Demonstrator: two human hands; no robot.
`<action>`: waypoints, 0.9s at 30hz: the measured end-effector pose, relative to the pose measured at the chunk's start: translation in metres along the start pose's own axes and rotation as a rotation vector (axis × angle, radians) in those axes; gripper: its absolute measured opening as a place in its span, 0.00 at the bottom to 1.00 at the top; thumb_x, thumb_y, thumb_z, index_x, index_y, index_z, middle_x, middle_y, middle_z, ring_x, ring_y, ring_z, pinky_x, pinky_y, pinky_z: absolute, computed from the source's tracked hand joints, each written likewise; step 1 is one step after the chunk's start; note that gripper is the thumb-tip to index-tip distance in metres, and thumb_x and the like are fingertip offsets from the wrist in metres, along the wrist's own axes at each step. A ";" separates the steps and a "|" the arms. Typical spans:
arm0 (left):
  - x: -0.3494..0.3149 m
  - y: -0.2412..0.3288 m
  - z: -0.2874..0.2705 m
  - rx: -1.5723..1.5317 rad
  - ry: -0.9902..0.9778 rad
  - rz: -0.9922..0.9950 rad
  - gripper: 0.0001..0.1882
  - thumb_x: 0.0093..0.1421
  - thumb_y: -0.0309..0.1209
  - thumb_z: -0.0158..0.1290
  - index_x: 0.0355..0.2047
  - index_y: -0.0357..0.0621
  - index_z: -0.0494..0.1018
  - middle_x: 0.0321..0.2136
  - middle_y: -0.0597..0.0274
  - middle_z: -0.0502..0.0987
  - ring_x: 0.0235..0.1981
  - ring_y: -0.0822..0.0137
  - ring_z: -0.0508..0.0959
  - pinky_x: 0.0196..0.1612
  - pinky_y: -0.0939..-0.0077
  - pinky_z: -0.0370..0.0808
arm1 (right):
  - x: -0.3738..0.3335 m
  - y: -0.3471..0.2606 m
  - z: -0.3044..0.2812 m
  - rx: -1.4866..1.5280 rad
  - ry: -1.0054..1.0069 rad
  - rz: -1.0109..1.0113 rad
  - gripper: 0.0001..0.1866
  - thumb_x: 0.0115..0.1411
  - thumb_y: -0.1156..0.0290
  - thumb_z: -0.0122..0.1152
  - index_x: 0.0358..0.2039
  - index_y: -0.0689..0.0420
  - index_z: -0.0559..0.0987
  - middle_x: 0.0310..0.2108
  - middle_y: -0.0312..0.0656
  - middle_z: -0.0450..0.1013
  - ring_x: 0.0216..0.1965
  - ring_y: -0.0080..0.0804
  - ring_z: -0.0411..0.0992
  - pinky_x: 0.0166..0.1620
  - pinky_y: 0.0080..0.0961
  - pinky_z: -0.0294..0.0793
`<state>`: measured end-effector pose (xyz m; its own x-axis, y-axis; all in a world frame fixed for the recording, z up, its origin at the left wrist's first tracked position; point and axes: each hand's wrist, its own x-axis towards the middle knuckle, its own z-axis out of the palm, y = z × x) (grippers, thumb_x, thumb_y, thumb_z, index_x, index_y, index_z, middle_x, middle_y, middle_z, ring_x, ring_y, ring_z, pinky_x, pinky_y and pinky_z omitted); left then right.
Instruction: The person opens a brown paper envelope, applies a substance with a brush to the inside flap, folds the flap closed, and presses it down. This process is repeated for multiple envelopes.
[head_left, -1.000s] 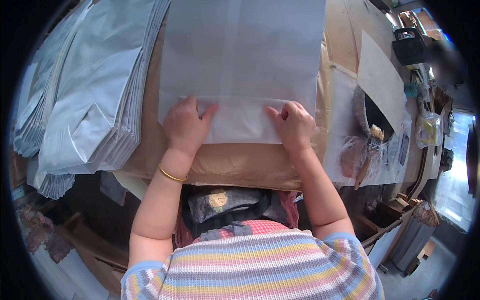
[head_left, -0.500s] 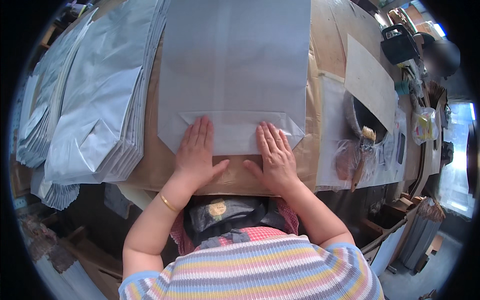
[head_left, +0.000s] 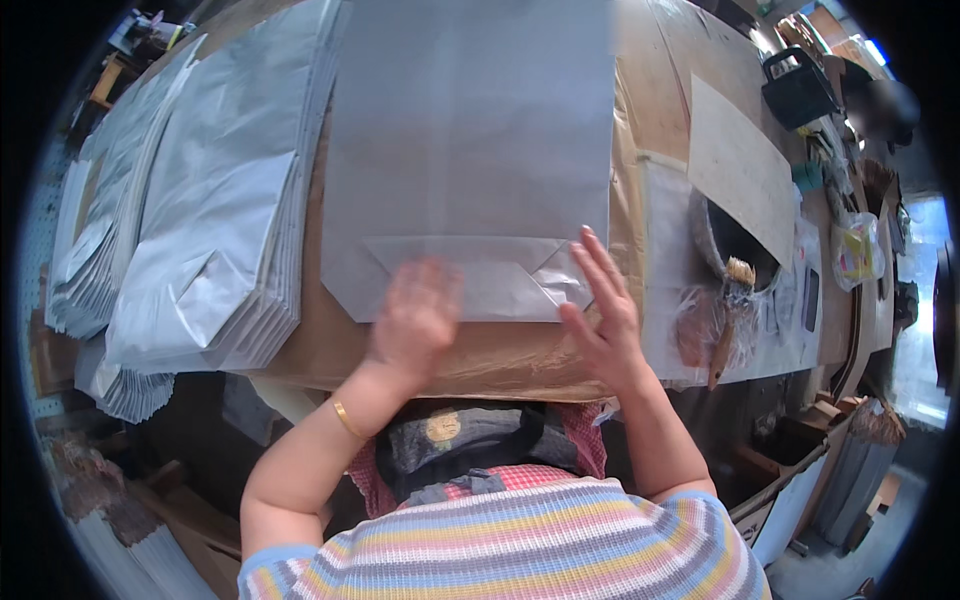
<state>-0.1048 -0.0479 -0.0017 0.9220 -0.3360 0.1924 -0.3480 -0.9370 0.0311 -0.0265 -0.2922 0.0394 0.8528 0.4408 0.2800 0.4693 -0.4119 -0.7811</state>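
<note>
Flat grey bag (head_left: 470, 150), bottom flap folded, centred before the wearer on a paper-covered table (head_left: 500, 365).
Left hand (head_left: 415, 315) over the flap, motion-blurred; finger state cannot be told. Right hand (head_left: 610, 320) at the flap's right corner, thumb spread from fingers; contact unclear. Outward: stacked bags (head_left: 215, 200) left; wooden-handled brush (head_left: 728, 320) right.

Large silver-grey paper bag (head_left: 470, 150), lying flat on a brown sheet (head_left: 480, 355), long sides running away from the wearer, far end cut off by the frame. Near end is folded into a band-like flap (head_left: 495, 265) with a diagonal crease toward the right; left part is partly covered, apparently creased likewise.
</note>
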 end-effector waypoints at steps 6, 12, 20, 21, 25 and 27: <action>0.095 0.041 0.031 0.080 0.072 -0.054 0.15 0.48 0.31 0.53 0.34 0.35 0.78 0.23 0.56 0.76 0.27 0.59 0.76 0.34 0.63 0.72 | -0.017 -0.012 -0.003 0.124 0.139 0.051 0.13 0.55 0.85 0.57 0.41 0.65 0.81 0.42 0.49 0.79 0.49 0.44 0.76 0.56 0.35 0.71; 0.057 -0.047 -0.120 0.562 0.114 0.019 0.15 0.39 0.31 0.53 0.20 0.27 0.75 0.21 0.44 0.74 0.22 0.56 0.71 0.26 0.66 0.70 | -0.005 -0.056 0.012 0.139 -0.034 -0.189 0.08 0.54 0.83 0.59 0.35 0.63 0.80 0.38 0.48 0.79 0.43 0.43 0.78 0.53 0.38 0.74; -0.077 -0.181 -0.227 0.534 0.295 -0.210 0.19 0.50 0.24 0.49 0.44 0.36 0.77 0.44 0.50 0.79 0.48 0.51 0.77 0.53 0.61 0.74 | -0.015 -0.047 0.040 0.112 -0.204 -0.280 0.07 0.51 0.81 0.62 0.32 0.62 0.80 0.36 0.47 0.79 0.40 0.46 0.78 0.50 0.40 0.75; -0.095 -0.193 -0.223 0.518 0.244 -0.220 0.19 0.50 0.23 0.49 0.44 0.36 0.77 0.44 0.51 0.79 0.48 0.52 0.77 0.53 0.61 0.74 | -0.015 -0.051 0.043 0.109 -0.221 -0.265 0.07 0.51 0.81 0.62 0.32 0.62 0.80 0.36 0.47 0.79 0.40 0.47 0.78 0.50 0.40 0.76; -0.146 -0.218 -0.192 0.347 0.112 -0.279 0.21 0.49 0.19 0.49 0.44 0.37 0.77 0.44 0.51 0.80 0.49 0.53 0.77 0.54 0.63 0.74 | -0.011 -0.054 0.056 0.071 -0.263 -0.320 0.07 0.51 0.81 0.62 0.32 0.62 0.80 0.35 0.47 0.79 0.39 0.46 0.78 0.49 0.40 0.76; -0.155 -0.221 -0.181 0.250 0.087 -0.302 0.23 0.46 0.16 0.49 0.45 0.37 0.77 0.44 0.51 0.79 0.49 0.53 0.77 0.55 0.62 0.73 | -0.010 -0.050 0.061 0.060 -0.266 -0.322 0.07 0.51 0.81 0.62 0.33 0.61 0.80 0.35 0.47 0.79 0.39 0.47 0.78 0.48 0.39 0.76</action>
<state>-0.2018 0.2285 0.1389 0.9550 -0.0426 0.2936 -0.0016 -0.9904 -0.1385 -0.0727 -0.2279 0.0417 0.5720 0.7333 0.3676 0.6816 -0.1756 -0.7104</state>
